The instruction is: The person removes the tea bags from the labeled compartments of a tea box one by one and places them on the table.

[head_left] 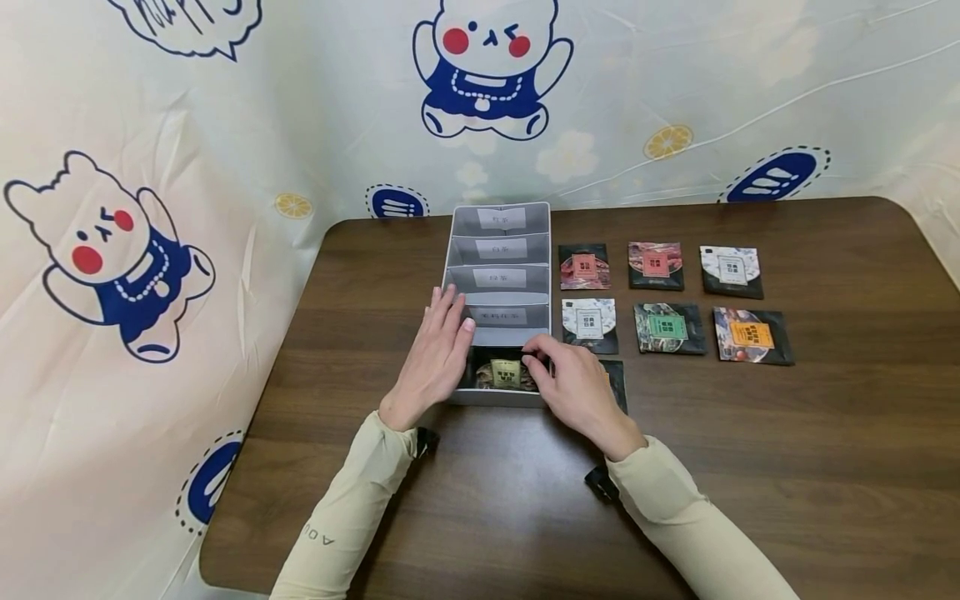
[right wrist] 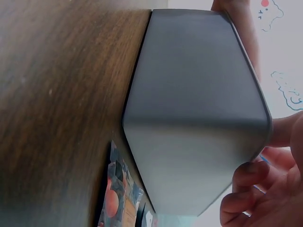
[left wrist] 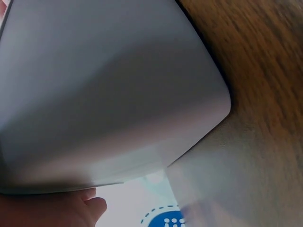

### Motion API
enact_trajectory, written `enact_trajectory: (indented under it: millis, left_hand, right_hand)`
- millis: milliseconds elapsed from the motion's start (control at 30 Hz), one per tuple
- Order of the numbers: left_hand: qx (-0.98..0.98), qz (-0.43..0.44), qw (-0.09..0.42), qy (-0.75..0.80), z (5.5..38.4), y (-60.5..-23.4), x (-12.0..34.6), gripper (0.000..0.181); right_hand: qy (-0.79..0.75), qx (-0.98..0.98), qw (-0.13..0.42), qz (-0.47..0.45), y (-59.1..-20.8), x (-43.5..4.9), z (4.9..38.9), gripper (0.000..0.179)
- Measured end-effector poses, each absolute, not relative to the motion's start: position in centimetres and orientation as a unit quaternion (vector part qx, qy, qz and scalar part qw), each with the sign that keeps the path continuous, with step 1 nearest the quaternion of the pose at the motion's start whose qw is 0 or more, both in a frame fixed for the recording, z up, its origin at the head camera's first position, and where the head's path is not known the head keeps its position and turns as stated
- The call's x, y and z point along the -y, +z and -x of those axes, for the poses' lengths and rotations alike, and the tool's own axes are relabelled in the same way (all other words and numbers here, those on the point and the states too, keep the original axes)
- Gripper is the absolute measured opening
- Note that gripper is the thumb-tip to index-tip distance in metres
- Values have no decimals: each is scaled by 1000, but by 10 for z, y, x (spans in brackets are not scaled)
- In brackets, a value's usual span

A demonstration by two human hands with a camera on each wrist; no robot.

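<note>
A grey divided box (head_left: 498, 400) stands on the table, with a paper label in each of its rear compartments. In the front compartment sits a dark tea sachet (head_left: 506, 374) with a yellow-green label. My left hand (head_left: 431, 358) rests along the box's left rim, fingers straight. My right hand (head_left: 581, 387) reaches over the right rim; its thumb and index finger pinch the sachet's upper right corner. In the right wrist view the curled fingers (right wrist: 251, 177) show beyond the rim, with the sachet hidden by the box wall. The left wrist view shows mostly the box's outside.
Right of the box lie more tea sachets in rows, with red (head_left: 655, 265), white (head_left: 731, 271), green (head_left: 669, 327) and orange (head_left: 752, 335) labels. Another sachet (head_left: 617, 383) is partly covered by my right hand. A printed cloth (head_left: 615, 100) hangs behind the wooden table (head_left: 847, 467).
</note>
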State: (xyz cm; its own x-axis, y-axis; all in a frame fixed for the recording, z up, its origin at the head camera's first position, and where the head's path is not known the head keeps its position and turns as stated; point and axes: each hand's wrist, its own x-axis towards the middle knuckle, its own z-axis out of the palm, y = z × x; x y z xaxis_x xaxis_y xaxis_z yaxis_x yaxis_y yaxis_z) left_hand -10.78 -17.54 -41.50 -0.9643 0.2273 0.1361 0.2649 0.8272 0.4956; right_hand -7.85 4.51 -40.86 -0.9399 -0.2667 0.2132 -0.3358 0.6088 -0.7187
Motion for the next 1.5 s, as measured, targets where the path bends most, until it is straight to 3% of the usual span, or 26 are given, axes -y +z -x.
enact_trajectory:
  millis: [400,1000,1500]
  left_hand:
    - [958,114,33,-260,106,-415,175,55]
    - [971,137,41,-191,107,-415,174,53]
    - [974,128,24,-185,110,-414,173,54]
  right_hand:
    - [475,867,75,-131,-408,-49,81,10]
    - [552,830,31,-73,-403,-58,88,11]
    - [562,826,28,-36,-400,-65,95,11]
